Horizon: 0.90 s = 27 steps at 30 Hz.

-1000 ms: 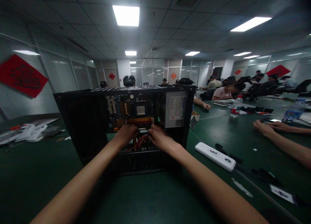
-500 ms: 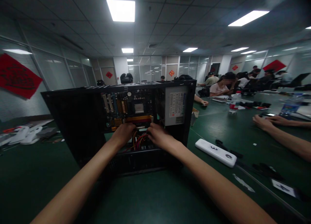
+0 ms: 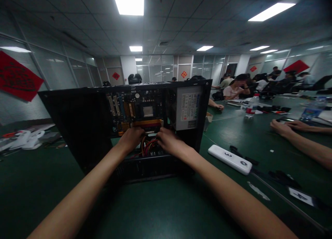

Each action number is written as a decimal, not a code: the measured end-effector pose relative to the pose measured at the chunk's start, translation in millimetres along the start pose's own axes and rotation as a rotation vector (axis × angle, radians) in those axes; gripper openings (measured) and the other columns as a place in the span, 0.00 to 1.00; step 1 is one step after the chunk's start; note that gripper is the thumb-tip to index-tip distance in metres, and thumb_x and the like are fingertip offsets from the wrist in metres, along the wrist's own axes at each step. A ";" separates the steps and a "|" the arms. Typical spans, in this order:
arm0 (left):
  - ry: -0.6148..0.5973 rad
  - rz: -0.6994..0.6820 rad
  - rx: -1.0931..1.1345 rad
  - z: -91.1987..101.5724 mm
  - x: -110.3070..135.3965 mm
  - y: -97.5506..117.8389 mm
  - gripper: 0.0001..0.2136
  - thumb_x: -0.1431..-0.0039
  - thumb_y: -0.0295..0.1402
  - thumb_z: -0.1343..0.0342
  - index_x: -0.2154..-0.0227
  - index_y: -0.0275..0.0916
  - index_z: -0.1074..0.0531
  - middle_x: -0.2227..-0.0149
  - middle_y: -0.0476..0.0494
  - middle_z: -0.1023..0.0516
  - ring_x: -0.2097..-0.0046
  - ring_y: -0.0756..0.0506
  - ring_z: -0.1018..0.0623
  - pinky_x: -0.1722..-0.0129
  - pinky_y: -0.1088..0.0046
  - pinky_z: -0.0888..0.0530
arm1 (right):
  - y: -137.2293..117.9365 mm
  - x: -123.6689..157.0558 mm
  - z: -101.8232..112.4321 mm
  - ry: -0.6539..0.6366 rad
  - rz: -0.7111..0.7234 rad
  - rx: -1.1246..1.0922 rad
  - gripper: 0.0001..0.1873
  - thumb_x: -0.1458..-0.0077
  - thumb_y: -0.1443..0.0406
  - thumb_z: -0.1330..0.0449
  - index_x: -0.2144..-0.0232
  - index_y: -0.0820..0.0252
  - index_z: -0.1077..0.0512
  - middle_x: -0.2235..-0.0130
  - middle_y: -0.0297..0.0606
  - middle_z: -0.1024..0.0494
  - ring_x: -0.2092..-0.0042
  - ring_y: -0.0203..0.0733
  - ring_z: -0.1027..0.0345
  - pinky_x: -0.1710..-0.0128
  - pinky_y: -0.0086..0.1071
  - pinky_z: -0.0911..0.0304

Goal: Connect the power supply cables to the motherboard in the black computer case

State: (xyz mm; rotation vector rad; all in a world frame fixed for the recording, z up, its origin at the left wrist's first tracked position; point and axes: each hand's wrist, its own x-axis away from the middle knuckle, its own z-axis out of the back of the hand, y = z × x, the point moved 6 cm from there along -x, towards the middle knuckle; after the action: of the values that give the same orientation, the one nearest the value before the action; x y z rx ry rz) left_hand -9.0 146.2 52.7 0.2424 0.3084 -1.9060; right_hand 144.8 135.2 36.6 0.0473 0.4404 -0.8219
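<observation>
An open black computer case (image 3: 155, 168) stands on the table before me, its inside facing me. The motherboard (image 3: 151, 102) shows a square metal processor socket area, with yellow and red memory slots (image 3: 149, 123) below it. My left hand (image 3: 132, 139) is closed just under the slots. My right hand (image 3: 168, 139) is closed opposite it. Between their fingertips runs a thin, light-edged strip that looks like a memory stick (image 3: 150, 132), its ends hidden by the fingers. Red and yellow cables (image 3: 149, 146) hang below. A grey power supply (image 3: 188, 109) sits at upper right.
A white power bank (image 3: 229, 159) marked 3 lies to the right, beside black cables and a card (image 3: 301, 196) marked 4. A bottle (image 3: 251, 107) stands farther back. Another person's hands (image 3: 287, 126) hold a phone at right. White parts (image 3: 26, 140) lie at left.
The view has tilted slightly, so the case and table sit a little higher. My hands stay at the same place under the memory slots. A person in the background has raised a hand.
</observation>
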 end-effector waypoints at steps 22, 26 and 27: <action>0.010 -0.011 0.029 -4.4 -2.1 -1.6 0.09 0.39 0.29 0.45 0.59 0.38 0.23 0.58 0.41 0.19 0.55 0.42 0.20 0.58 0.70 0.28 | 1.6 -1.6 -2.0 -0.001 0.003 0.008 0.08 0.40 0.67 0.42 0.59 0.65 0.27 0.54 0.43 0.30 0.53 0.41 0.33 0.54 0.31 0.40; 0.007 0.010 0.019 -4.6 -2.6 -2.8 0.09 0.39 0.29 0.46 0.59 0.39 0.23 0.58 0.41 0.19 0.55 0.41 0.20 0.58 0.70 0.28 | 1.1 -1.8 -1.8 -0.021 -0.006 0.001 0.09 0.40 0.67 0.42 0.58 0.64 0.26 0.55 0.43 0.30 0.53 0.40 0.33 0.54 0.30 0.40; 0.006 0.004 0.018 -4.4 -2.4 -2.0 0.10 0.39 0.28 0.46 0.58 0.39 0.23 0.58 0.41 0.19 0.55 0.41 0.20 0.58 0.70 0.28 | 1.1 -2.0 -1.8 -0.026 -0.011 0.001 0.09 0.40 0.67 0.42 0.58 0.64 0.26 0.55 0.43 0.30 0.53 0.40 0.33 0.54 0.30 0.40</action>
State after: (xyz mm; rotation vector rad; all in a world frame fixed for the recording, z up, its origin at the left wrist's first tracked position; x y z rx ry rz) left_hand -10.0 150.5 49.6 0.2607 0.2954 -1.9049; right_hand 143.8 137.6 35.6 0.0350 0.4165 -0.8329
